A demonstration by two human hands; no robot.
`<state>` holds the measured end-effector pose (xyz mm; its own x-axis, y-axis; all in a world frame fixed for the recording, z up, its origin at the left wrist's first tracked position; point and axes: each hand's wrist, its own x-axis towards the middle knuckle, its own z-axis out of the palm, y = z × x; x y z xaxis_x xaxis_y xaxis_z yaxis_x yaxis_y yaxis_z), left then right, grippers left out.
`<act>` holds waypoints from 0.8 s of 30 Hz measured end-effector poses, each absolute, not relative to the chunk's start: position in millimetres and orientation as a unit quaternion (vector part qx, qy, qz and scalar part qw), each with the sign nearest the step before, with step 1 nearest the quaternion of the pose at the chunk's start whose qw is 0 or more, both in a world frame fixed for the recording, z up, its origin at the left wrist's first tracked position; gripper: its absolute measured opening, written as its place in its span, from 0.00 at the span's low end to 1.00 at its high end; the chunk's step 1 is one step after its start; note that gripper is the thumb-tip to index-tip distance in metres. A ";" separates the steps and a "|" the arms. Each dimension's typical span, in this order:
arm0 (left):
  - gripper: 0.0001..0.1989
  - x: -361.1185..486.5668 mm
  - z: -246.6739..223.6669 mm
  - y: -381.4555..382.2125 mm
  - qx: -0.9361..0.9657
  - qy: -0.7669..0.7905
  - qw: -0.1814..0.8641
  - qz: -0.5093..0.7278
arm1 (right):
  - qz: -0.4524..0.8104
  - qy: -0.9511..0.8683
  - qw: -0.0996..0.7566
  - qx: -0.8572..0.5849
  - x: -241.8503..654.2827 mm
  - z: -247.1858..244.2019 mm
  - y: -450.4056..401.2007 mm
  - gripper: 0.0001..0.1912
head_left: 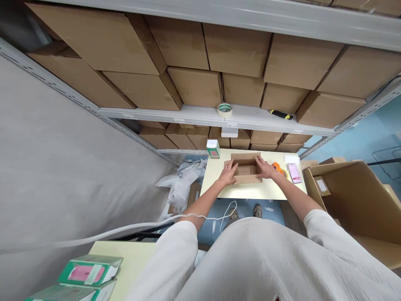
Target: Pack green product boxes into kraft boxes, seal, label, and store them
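Observation:
A small cardboard box [247, 179] stands on the pale yellow table [257, 193] with its top flaps folded out. On its left side rests my left hand [228, 173], fingers hooked over the edge. My right hand [265, 169] grips the opposite side the same way. Between them the inside of the box shows bare cardboard. An orange tape dispenser [277, 168] lies just right of my right hand. Farther right is a flat pink item [294, 173], partly blurred. A green and white carton [213, 149] stands upright at the table's back left corner.
Cardboard boxes [194, 87] fill the shelves ahead. On the shelf ledge lie a tape roll [224, 110] and a utility knife [281, 114]. A large open carton [360, 200] stands right. White cable [125, 228] crosses at left, near plastic wrap [180, 188] and green cartons [89, 271].

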<state>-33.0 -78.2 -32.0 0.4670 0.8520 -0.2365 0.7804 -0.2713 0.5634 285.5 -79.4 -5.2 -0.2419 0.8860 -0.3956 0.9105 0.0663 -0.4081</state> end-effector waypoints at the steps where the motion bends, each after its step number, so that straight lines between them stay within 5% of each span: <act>1: 0.57 -31.7 -31.9 -75.8 0.796 0.515 0.314 0.048 | -0.299 0.729 0.029 0.615 284.3 -7.1 -76.4 0.69; 7: 0.64 -24.6 -36.2 -57.1 0.795 0.522 0.308 0.028 | -0.308 0.733 0.016 0.606 282.3 -17.9 -63.3 0.65; 24: 0.57 -28.3 -27.5 -49.5 0.799 0.505 0.325 0.035 | -0.272 0.730 0.008 0.627 286.6 0.7 -84.6 0.54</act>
